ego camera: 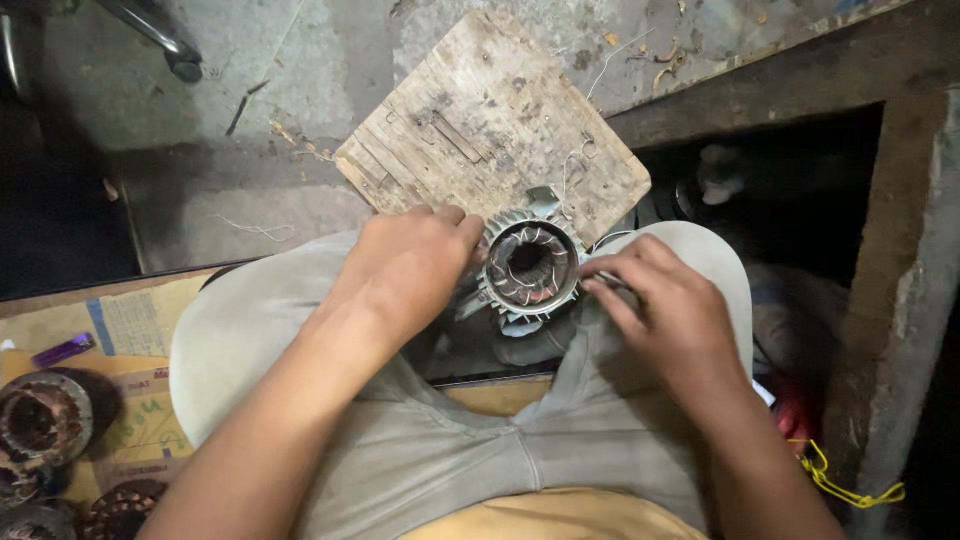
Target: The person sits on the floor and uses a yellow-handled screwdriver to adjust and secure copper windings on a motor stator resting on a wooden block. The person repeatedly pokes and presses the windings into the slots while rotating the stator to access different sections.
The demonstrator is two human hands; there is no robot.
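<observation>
Sitting low over a rough grey concrete floor [250,60], you have your knees in grey trousers [440,440] filling the middle of the view. On your right the floor ends at a straight edge and drops into a dark recess [790,200] walled by a concrete upright [910,300]; the open floor lies ahead and to the left, strewn with bits of wire. A worn square wooden board [490,120] lies tilted just beyond your knees. Flattened brown cardboard [140,340] with blue tape and printed labels spreads at your left, carrying a small purple lighter [62,350] and round copper-wound stators [40,415] near its corner. Between your knees rests the round metal stator with copper windings [530,265]. Your left hand [405,270] cups its left rim, fingers curled. Your right hand [665,300] pinches narrowly at its right rim. A yellow cord [840,485] lies at far right.
</observation>
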